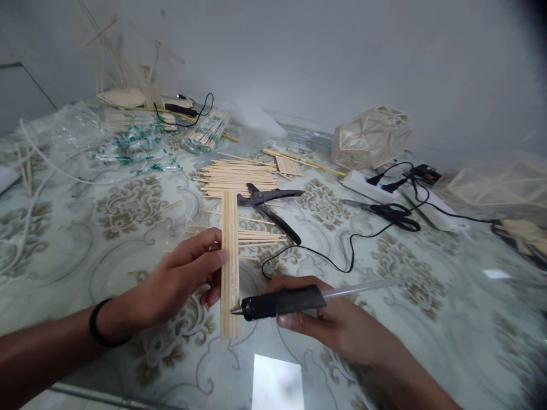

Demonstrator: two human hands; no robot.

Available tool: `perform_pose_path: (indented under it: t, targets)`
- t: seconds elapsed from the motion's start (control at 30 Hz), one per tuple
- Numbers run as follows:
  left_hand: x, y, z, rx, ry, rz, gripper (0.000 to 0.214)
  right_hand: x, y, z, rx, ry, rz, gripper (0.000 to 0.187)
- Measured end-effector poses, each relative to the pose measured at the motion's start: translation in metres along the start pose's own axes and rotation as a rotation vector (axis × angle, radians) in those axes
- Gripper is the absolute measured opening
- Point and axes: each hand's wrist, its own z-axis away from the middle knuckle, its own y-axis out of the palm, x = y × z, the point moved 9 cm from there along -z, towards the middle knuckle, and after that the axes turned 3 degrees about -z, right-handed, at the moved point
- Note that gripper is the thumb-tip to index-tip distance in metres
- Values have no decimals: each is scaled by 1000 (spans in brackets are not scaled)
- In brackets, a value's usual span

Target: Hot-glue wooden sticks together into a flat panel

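Fingers (211, 259) of the left hand (179, 282) pinch a stick panel (229, 228) near the front edge of the tabletop (427, 296) — the right hand (337, 327), closed round a glue gun (277, 303), has its tip at the panel — pliers (267, 208) just beyond.

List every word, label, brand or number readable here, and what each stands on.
No text is readable.
Green-printed wrappers: print too small and blurred to read.
Black tool in the right hand: no marking visible.
Stick strip in the left hand: bare.
White power strip: no legible label.
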Motion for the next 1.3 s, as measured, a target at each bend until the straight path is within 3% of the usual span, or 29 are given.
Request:
perform_pose_path:
  t: [0.4,0.63,0.8,0.9,1.13,1.3]
  targets:
    - [-5,8,5,127,-24,-106,33,4,-10,2,-103,-50,151,44]
    - [5,9,6,129,-57,-107,34,12,-21,8,-265,-145,241,28]
    - [5,7,4,102,-77,-103,34,2,-43,16,-507,-152,213,44]
    - [5,9,4,117,-99,-114,36,-9,-50,18,-574,-112,160,50]
    - [5,16,4,165,-116,-126,40,-22,-49,18,-587,-76,135,50]
    - [5,16,0,183,-114,-125,35,-15,-46,15,-556,-89,145,49]
